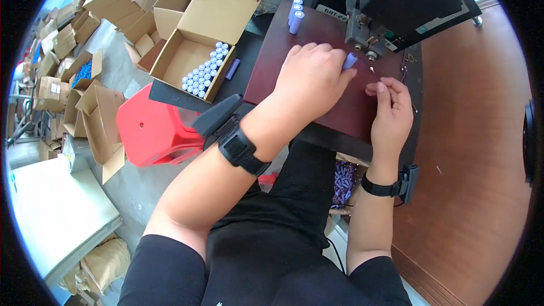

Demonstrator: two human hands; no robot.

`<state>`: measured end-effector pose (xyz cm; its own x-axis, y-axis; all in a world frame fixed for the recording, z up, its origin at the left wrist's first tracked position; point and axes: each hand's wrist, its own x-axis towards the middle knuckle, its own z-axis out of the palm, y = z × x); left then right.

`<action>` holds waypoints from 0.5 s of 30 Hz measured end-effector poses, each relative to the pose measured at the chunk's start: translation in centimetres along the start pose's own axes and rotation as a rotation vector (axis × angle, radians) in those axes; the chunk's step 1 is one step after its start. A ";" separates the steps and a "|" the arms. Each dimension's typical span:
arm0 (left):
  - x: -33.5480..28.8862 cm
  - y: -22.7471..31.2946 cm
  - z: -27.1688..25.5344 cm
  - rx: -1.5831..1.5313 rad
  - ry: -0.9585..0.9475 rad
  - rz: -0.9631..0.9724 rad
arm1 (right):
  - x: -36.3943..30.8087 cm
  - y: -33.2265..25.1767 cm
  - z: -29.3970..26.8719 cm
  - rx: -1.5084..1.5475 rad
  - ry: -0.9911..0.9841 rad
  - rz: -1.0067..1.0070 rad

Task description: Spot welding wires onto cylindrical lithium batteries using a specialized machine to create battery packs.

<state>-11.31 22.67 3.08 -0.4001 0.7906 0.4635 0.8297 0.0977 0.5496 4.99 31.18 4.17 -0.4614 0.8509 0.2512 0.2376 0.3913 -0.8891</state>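
Observation:
My left hand (314,76) is closed around a purple cylindrical battery cell (350,60), pinched between thumb and fingers. The cell is tilted, just left of the metal electrode tips (371,55) of a black bench machine (408,5). My right hand (392,107) is to the right, thumb and fingertips pinched together. Whatever lies between them is too small to make out. A tiny white-tipped piece (372,69) shows close above those fingertips. Several more purple cells (296,22) stand upright in a row at the back of the dark red tabletop (263,79).
Left of the tabletop sits an open cardboard box (164,65) with several upright cells, and one cell (232,69) lies beside it. A red stool (150,127) stands below. Under the table is a box of purple pieces (343,184). A wooden panel (470,136) bounds the right.

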 end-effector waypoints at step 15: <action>-1.6 -0.2 -1.1 -0.026 -0.018 0.032 | 0.6 0.5 0.1 -0.029 -0.025 -0.009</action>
<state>-11.24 20.72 2.98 -0.3663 0.8037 0.4690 0.8317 0.0568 0.5523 4.78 31.83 3.80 -0.4847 0.8385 0.2491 0.2582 0.4092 -0.8751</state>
